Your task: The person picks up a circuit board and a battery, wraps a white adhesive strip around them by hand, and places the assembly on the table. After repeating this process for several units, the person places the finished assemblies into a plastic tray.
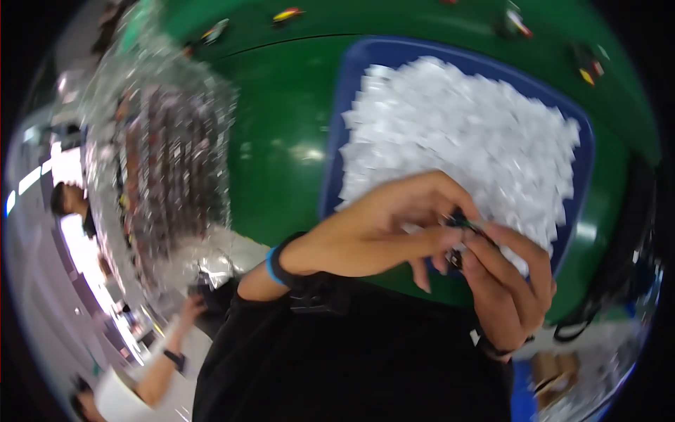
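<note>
My left hand (394, 228) reaches in from the left and pinches a small dark part (458, 219) with a hint of green on it. My right hand (510, 278) grips the same part from the other side, its fingertips meeting those of the left. Much of the part is hidden by the fingers, and its exact kind is too small and blurred to tell. Both hands are over the near edge of a blue tray (337, 119) heaped with small white packets (464, 126).
The tray rests on a green table (274, 148). To the left stands a stack of goods in clear plastic (176, 148). Small red-and-yellow items (287, 14) lie along the far side. A dark bag (622, 239) is at right; another person's arm (165, 366) shows at lower left.
</note>
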Motion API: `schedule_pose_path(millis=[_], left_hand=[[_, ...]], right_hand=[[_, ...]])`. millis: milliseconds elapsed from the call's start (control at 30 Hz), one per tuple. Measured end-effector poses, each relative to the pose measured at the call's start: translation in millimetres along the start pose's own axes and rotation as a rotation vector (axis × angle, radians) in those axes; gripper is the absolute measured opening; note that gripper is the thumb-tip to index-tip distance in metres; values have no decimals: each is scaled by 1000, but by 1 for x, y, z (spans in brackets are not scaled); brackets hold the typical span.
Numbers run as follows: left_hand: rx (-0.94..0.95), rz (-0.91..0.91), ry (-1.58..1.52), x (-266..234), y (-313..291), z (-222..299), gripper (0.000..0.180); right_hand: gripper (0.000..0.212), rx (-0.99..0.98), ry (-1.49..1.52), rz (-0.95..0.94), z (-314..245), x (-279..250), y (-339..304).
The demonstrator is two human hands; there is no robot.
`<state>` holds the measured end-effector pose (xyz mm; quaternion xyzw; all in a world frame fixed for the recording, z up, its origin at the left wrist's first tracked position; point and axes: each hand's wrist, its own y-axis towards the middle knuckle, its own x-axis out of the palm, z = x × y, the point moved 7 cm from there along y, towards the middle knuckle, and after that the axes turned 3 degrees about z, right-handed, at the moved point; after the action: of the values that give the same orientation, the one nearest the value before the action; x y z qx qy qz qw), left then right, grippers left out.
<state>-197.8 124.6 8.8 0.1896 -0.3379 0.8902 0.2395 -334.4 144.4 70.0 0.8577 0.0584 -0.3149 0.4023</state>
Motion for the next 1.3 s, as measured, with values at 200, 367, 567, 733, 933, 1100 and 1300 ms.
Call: schedule_pose_path(millis=[200, 367, 567, 733, 933, 1100, 1300], left_hand=[[125, 18, 64, 2, -2, -24, 33], [-2, -29, 178, 7, -9, -24, 38], [192, 165, 322, 3, -13, -14, 43], [252, 156, 290, 5, -3, -15, 41], [252, 199, 99, -1, -4, -15, 40], [393, 126, -29, -7, -8, -18, 36], [500, 119, 194, -8, -9, -16, 34]], right_hand=[[18, 41, -14, -118, -11, 1, -18], [18, 153, 10, -87, -3, 9, -8], [18, 157, 108, 46, 14, 7, -13], [21, 162, 66, 81, 19, 2, -19], [34, 272, -39, -11, 20, -15, -7], [39, 636, 373, -59, 35, 0, -37], [31, 713, 516, 0, 34, 11, -38]])
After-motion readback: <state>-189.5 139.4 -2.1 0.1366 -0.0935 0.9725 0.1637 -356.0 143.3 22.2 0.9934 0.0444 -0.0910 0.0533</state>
